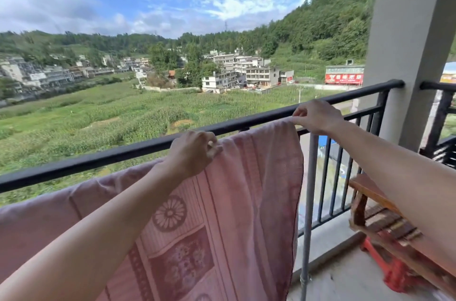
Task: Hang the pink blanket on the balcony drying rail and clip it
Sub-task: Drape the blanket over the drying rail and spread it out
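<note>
The pink blanket [249, 189], patterned with flowers and stripes, hangs over a drying rail that runs just inside the black balcony railing [86, 161]; the fabric hides that rail. My left hand [195, 152] pinches the blanket's top fold near the middle. At the blanket's right top corner my right hand [317, 115] pinches the edge, level with the railing. A small pale thing shows between my left fingers; I cannot tell what it is. No clip is clearly visible.
A grey metal upright pole [309, 202] stands just right of the blanket. At the right are a wooden bench [377, 204], a red stool [392, 268] under it, and a grey concrete pillar [409, 41]. Fields and buildings lie beyond the railing.
</note>
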